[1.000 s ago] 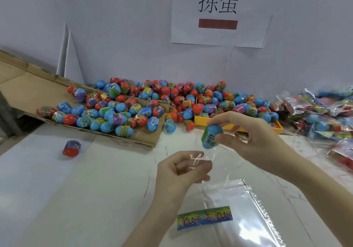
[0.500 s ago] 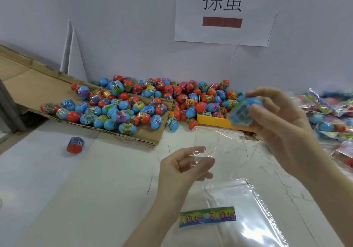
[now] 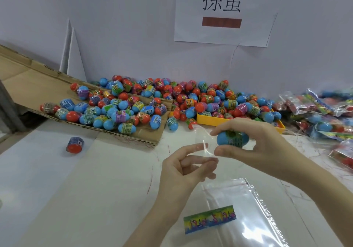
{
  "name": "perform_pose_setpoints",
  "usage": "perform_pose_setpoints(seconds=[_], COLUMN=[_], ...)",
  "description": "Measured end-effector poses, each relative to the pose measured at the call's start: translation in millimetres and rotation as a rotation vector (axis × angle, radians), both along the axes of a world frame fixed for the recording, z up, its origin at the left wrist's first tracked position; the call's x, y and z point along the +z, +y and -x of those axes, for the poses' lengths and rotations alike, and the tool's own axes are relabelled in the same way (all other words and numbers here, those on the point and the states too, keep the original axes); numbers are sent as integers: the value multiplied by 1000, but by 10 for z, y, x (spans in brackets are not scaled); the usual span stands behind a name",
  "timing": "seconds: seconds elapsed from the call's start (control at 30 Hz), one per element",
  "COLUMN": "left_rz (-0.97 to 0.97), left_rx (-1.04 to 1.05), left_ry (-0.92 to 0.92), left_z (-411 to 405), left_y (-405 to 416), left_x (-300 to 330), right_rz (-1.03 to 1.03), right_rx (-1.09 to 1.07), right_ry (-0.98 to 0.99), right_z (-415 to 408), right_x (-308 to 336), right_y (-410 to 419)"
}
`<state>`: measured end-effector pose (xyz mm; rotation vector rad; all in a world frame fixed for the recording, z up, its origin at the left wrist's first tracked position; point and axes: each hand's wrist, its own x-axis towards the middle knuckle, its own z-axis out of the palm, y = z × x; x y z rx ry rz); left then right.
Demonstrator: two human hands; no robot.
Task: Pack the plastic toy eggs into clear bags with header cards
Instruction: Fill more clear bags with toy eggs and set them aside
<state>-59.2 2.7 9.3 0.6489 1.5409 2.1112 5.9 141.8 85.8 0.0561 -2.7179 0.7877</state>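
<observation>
My right hand [image 3: 256, 143] grips a blue toy egg [image 3: 232, 138] with a green label, holding it sideways just above the table. My left hand [image 3: 187, 168] pinches the mouth of a clear bag [image 3: 202, 141], which stands up between the two hands. The egg sits at the bag's open mouth; whether it is inside the film I cannot tell. A stack of flat clear bags [image 3: 254, 214] lies in front of me, and a colourful header card [image 3: 209, 219] lies at its near left edge.
A big heap of red and blue eggs [image 3: 145, 103] covers a flattened cardboard box [image 3: 28, 88] and a yellow tray [image 3: 210, 121] by the wall. One stray egg [image 3: 74, 144] lies at the left. Filled bags [image 3: 322, 113] pile up at the right.
My right hand came back down and left with the egg, from up at the right to the bag's mouth. My left hand stayed put, still holding the bag.
</observation>
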Motion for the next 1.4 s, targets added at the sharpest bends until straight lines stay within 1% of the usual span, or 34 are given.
perform_pose_setpoints(seconds=[0.07,0.13,0.27,0.37,0.43,0.5,0.77,0.97,1.03,1.1,1.17,1.23,1.33,1.4], left_rz=[7,1,-13,-10,-5,-4,-22,7,15,22,25,36,68,109], left_rx=[1,7,15,13,8,8,23,15,-1,-26,-58,-96,-152,-184], left_ry=[0,-11,-1,34,41,39,34,25,21,17,18,25,16,30], left_z=[5,4,4,2,-8,-9,-12,-10,-17,-19,-22,-28,-23,-18], left_y=[7,8,4,2,1,-1,-2,-2,-5,-8,-13,-20,-25,-24], left_x=[-8,-14,-15,-14,-15,-14,-2,-8,-7,-5,1,12,32,32], right_rz=[116,137,227,148,84,62,92,57,9,-81,-185,-227,-181,-77], right_rx=[38,27,-97,-156,-150,-129,39,17,5,-13,-31,-42,-28,12], right_ry=[-7,44,121,148,158,160,-43,-84,-82,-103,-166,-226,-222,-182], right_z=[-10,-9,-4,7,3,-5,-38,-55,-60,-63,-61,-55,-50,-61], right_x=[-28,-39,-27,-33,-31,-23,-4,21,31,45,61,87,120,112], right_y=[0,-2,9,22,5,-10,37,81,89,95,106,116,125,134])
